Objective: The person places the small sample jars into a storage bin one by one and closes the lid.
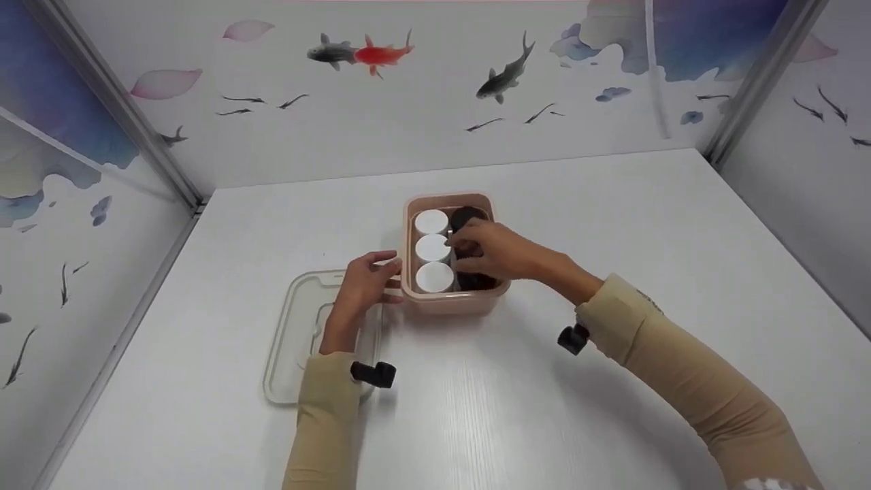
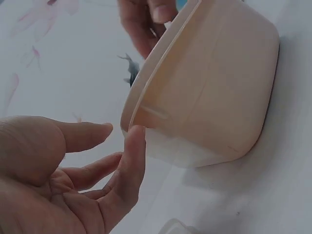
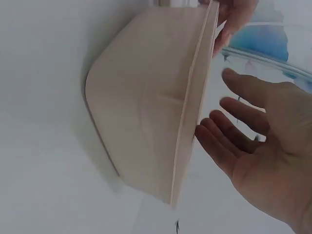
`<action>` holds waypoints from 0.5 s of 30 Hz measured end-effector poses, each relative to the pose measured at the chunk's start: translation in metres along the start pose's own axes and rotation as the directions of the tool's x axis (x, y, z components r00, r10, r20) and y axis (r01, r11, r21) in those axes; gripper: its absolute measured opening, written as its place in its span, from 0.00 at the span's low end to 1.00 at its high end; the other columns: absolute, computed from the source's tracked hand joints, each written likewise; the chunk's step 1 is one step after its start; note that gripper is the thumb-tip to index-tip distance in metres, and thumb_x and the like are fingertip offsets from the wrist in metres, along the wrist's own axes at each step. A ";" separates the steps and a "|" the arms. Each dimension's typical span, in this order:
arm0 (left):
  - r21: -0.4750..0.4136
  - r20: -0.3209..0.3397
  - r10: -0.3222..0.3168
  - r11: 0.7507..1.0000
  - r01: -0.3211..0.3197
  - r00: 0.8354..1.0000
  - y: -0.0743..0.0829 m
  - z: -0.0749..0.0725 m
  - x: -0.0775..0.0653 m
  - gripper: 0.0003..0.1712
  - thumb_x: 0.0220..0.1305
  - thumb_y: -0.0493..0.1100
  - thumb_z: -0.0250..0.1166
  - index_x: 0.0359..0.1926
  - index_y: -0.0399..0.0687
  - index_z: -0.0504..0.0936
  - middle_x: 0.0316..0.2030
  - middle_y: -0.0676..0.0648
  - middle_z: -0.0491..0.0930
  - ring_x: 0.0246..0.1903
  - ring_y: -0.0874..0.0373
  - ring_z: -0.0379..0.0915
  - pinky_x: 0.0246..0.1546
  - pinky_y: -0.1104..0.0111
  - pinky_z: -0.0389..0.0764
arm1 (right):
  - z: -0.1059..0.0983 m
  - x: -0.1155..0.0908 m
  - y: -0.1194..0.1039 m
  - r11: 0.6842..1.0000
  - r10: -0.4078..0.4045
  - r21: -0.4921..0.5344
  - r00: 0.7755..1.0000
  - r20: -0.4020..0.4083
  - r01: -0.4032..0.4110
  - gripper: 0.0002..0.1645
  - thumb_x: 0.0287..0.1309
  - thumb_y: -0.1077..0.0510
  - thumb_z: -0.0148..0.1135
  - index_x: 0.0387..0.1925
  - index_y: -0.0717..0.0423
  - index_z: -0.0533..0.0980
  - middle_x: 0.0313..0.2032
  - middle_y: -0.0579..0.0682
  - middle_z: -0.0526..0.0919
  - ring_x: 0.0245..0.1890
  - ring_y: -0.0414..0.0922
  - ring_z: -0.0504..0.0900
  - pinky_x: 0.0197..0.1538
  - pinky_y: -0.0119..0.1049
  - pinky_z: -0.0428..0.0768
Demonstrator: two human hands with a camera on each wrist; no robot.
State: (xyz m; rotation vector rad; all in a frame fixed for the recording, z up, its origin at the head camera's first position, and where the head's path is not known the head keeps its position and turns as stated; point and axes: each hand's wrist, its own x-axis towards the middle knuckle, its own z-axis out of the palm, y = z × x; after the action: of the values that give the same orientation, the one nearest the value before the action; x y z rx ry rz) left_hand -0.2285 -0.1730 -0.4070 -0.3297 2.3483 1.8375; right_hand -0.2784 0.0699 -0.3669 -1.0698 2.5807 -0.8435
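From the head camera, the right hand [image 1: 491, 250] reaches into the pink rectangular plastic box [image 1: 452, 299], its fingers covering the dark round jars [image 1: 467, 216] just right of three white round lids [image 1: 433, 248]; whether they grip one I cannot tell. The left wrist view shows the left hand [image 2: 58, 180] relaxed open, one fingertip touching the box's rim beside the clear plastic lid [image 1: 292, 347]. In the right wrist view the right hand's fingers look straight and spread over the rim, with the box's contents hidden.

My right hand [image 1: 491, 250] inside pink box [image 1: 452, 301], fingers over dark jars [image 1: 467, 216]. Three white-lidded jars [image 1: 433, 248] in row along box's left side. My left hand [image 1: 363, 282] touching box's left rim. Clear lid [image 1: 294, 344] flat on white surface [image 1: 612, 224], just left of box.
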 end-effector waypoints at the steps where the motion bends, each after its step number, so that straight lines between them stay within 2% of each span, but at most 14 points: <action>1: 0.010 -0.006 0.001 1.000 -0.001 1.000 0.000 -0.001 -0.002 0.26 0.76 0.46 0.56 0.69 0.41 0.70 0.56 0.36 0.80 0.48 0.48 0.84 0.36 0.68 0.89 | 0.005 -0.001 -0.004 0.998 0.000 0.056 0.999 -0.034 0.002 0.26 0.66 0.55 0.64 0.63 0.61 0.75 0.57 0.61 0.76 0.58 0.56 0.79 0.61 0.48 0.82; 3: 0.037 -0.021 0.015 0.999 -0.014 1.000 0.001 -0.004 -0.006 0.26 0.78 0.49 0.54 0.70 0.41 0.69 0.56 0.36 0.80 0.51 0.47 0.83 0.39 0.67 0.89 | 0.014 -0.002 -0.011 0.986 -0.001 0.168 0.996 -0.090 0.017 0.27 0.68 0.54 0.62 0.64 0.60 0.73 0.60 0.60 0.76 0.61 0.55 0.78 0.64 0.48 0.80; 5: 0.064 -0.046 0.044 0.997 -0.041 0.998 0.001 -0.011 -0.010 0.28 0.79 0.52 0.50 0.70 0.40 0.68 0.57 0.35 0.80 0.53 0.45 0.82 0.44 0.65 0.89 | 0.023 -0.004 -0.018 0.960 0.016 0.279 0.992 -0.126 0.020 0.27 0.69 0.54 0.61 0.66 0.58 0.72 0.63 0.58 0.75 0.63 0.54 0.78 0.65 0.47 0.79; 8: 0.109 -0.083 0.089 0.991 -0.079 0.993 0.001 -0.024 -0.017 0.30 0.80 0.54 0.47 0.70 0.39 0.67 0.58 0.34 0.79 0.58 0.43 0.79 0.54 0.59 0.86 | 0.033 -0.006 -0.030 0.902 0.073 0.432 0.987 -0.145 -0.003 0.27 0.71 0.53 0.59 0.67 0.57 0.70 0.66 0.56 0.75 0.64 0.52 0.78 0.65 0.45 0.80; 11: 0.202 -0.112 0.120 0.975 -0.096 0.986 -0.002 -0.041 -0.026 0.33 0.80 0.56 0.44 0.73 0.39 0.63 0.63 0.33 0.75 0.63 0.41 0.74 0.62 0.52 0.80 | 0.041 -0.007 -0.042 0.816 0.130 0.577 0.985 -0.114 -0.041 0.29 0.71 0.54 0.58 0.69 0.59 0.68 0.67 0.57 0.74 0.63 0.53 0.79 0.61 0.42 0.83; 13: 0.271 -0.121 0.114 0.959 -0.078 0.986 -0.005 -0.052 -0.031 0.35 0.80 0.58 0.42 0.76 0.41 0.58 0.67 0.32 0.70 0.67 0.39 0.69 0.67 0.48 0.74 | 0.045 -0.007 -0.049 0.746 0.148 0.663 0.986 -0.077 -0.060 0.31 0.71 0.55 0.58 0.71 0.60 0.66 0.67 0.59 0.73 0.63 0.53 0.78 0.61 0.40 0.83; 15: 0.353 -0.131 0.106 0.934 -0.053 0.986 -0.009 -0.065 -0.037 0.38 0.80 0.60 0.40 0.79 0.43 0.51 0.71 0.31 0.64 0.71 0.38 0.63 0.71 0.45 0.68 | 0.050 -0.008 -0.054 0.678 0.144 0.731 0.989 -0.038 -0.070 0.32 0.71 0.56 0.58 0.72 0.61 0.64 0.67 0.59 0.73 0.65 0.53 0.77 0.62 0.39 0.82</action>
State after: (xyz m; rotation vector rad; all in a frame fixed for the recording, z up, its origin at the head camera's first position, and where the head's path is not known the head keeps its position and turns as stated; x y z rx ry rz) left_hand -0.1890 -0.2347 -0.3910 -0.3401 2.7653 1.4255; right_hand -0.2211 0.0240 -0.3753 -0.6197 1.9790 -1.7172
